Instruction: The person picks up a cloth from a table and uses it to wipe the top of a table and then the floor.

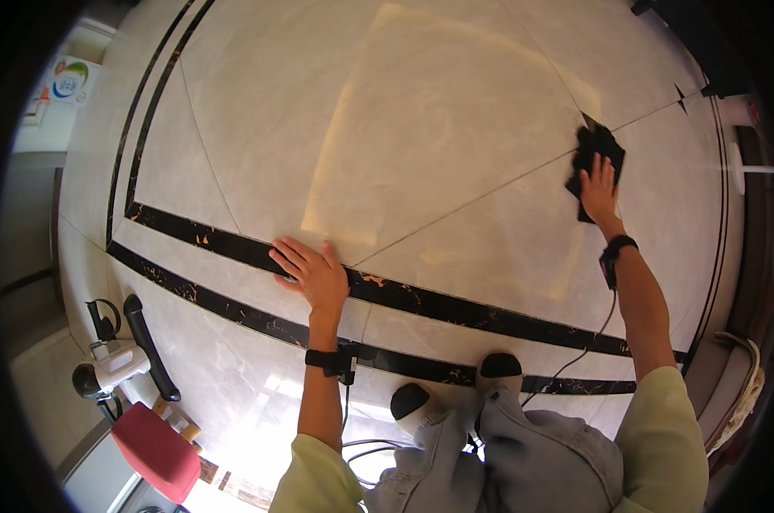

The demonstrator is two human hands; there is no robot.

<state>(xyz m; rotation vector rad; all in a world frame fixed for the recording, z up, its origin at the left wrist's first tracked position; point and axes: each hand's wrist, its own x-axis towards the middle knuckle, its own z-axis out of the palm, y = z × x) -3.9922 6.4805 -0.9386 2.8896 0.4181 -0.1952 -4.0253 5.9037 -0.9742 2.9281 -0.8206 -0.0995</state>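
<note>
My right hand [598, 192] presses with flat fingers on a black cloth [584, 144] on the pale tiled floor [451, 141]. The cloth lies at a joint between tiles, and its edge is blurred. A dark inlaid tile [590, 120] shows partly beside it. My left hand [313, 272] rests palm down, fingers spread, on a black marbled border strip [233, 249] and the tile around it, holding nothing. Both wrists carry black bands with cables. My feet, in dark-toed footwear [500, 366], are on the floor near the lower strip.
At the lower left stand a red-topped seat [156, 452] and a white and black device [119, 367] with a long black bar [151, 349]. A printed carton [71, 80] is at the upper left. Cushioned furniture [730, 378] borders the right. Loose cable [374, 442] lies near my feet.
</note>
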